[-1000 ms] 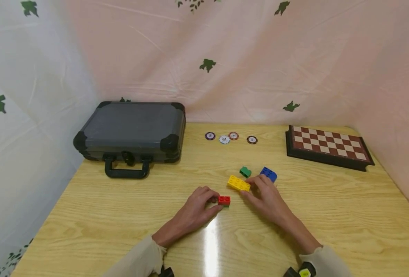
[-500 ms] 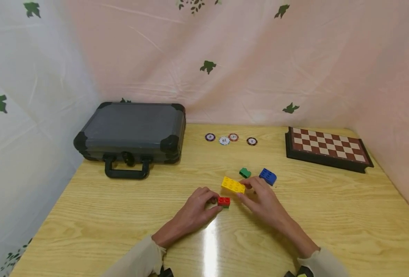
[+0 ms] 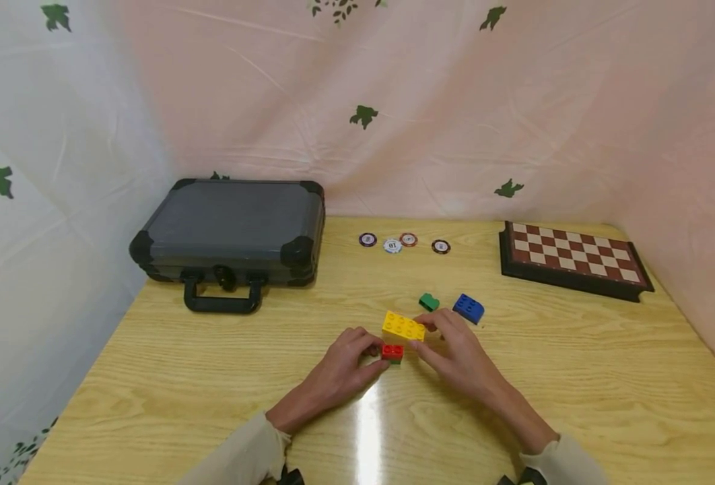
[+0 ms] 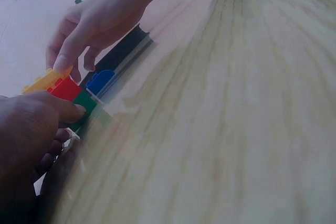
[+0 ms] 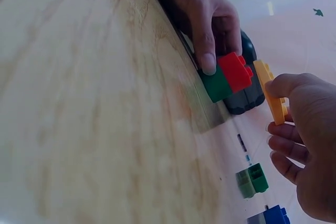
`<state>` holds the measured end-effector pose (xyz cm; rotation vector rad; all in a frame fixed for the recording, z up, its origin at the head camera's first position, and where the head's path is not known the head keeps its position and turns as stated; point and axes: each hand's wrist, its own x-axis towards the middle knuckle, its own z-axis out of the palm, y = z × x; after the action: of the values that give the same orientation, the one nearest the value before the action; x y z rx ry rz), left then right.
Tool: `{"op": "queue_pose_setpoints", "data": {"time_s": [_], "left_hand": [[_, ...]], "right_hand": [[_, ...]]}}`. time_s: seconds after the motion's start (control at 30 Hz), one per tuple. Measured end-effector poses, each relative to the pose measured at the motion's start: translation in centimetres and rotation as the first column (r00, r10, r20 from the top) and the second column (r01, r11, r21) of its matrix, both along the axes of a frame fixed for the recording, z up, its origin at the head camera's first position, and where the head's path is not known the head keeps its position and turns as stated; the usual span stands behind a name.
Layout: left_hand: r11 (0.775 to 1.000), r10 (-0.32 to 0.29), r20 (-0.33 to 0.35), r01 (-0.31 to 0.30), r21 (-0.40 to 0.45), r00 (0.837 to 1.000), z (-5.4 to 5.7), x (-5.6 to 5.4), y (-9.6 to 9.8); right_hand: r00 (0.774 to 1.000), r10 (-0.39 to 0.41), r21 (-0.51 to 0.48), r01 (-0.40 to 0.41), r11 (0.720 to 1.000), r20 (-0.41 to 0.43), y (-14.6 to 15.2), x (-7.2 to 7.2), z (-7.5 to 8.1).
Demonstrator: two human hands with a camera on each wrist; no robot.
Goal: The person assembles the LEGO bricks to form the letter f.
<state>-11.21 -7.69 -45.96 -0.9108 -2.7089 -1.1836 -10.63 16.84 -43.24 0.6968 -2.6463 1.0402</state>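
My left hand point(image 3: 344, 367) pinches a small stack on the table, a red brick point(image 5: 236, 72) on top of a green brick point(image 5: 216, 85). Between thumb and fingers, my right hand point(image 3: 463, 353) holds a flat yellow brick point(image 3: 403, 326) with studs on its upper face. In the right wrist view the yellow brick hangs just above the red one, with a narrow gap between them. A blue brick point(image 3: 469, 308) and a small green curved brick point(image 3: 429, 302) lie on the table beyond the right hand.
At the back left of the wooden table stands a grey case point(image 3: 233, 222) with its handle toward me. Several poker chips point(image 3: 392, 246) lie along the back. A chessboard box point(image 3: 575, 259) sits at the back right, before a cloth backdrop point(image 3: 430, 101).
My right hand has carried the yellow brick leftward and toward me, from beside the small green brick to above the red one. The left hand and its stack have stayed in place.
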Motion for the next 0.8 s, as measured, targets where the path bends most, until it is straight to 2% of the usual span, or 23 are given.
{"op": "queue_pose_setpoints", "data": {"time_s": [0.27,0.8], "left_hand": [[1.0,-0.001,0.002,0.001,-0.019,1.0,0.06,-0.01,0.02],[1.0,0.021,0.005,-0.021,-0.009,1.0,0.04,0.04,0.05]], "right_hand": [[0.998,0.063,-0.015,-0.063,0.998,-0.002,-0.16,0.36,0.12],[0.967,0.212,0.016,-0.212,0.977,-0.139,-0.09,0.26,-0.61]]}}
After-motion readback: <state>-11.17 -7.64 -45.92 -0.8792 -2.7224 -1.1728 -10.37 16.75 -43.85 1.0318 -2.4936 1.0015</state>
